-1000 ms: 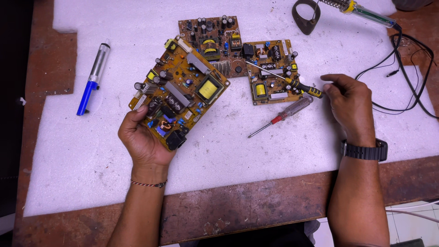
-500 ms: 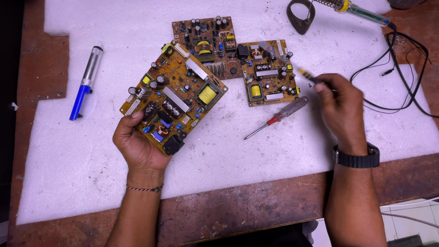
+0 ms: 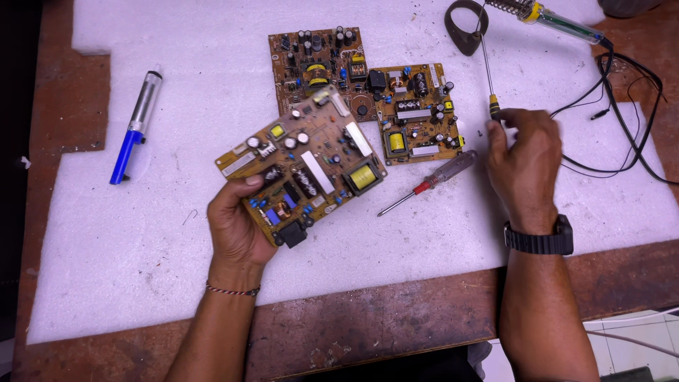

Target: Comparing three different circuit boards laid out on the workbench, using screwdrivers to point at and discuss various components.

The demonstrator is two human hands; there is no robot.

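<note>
My left hand (image 3: 237, 223) holds a brown circuit board (image 3: 304, 166) by its near edge, tilted above the white foam mat (image 3: 141, 269). My right hand (image 3: 523, 159) grips a thin screwdriver (image 3: 488, 74) with a yellow and black collar, its shaft pointing away from me. Two more brown circuit boards lie flat on the mat, one (image 3: 318, 64) at the back and one (image 3: 417, 113) just left of my right hand. A red-handled screwdriver (image 3: 431, 182) lies on the mat between my hands.
A blue and clear desoldering pump (image 3: 134, 127) lies at the left of the mat. A soldering iron (image 3: 552, 18) and a dark stand (image 3: 463, 25) sit at the back right, with black cables (image 3: 622, 127) looping beside my right hand. The brown wooden table edge (image 3: 353, 325) runs along the front.
My right hand has picked up the thin screwdriver and raised it with the shaft pointing away. My left hand has turned the held board slightly.
</note>
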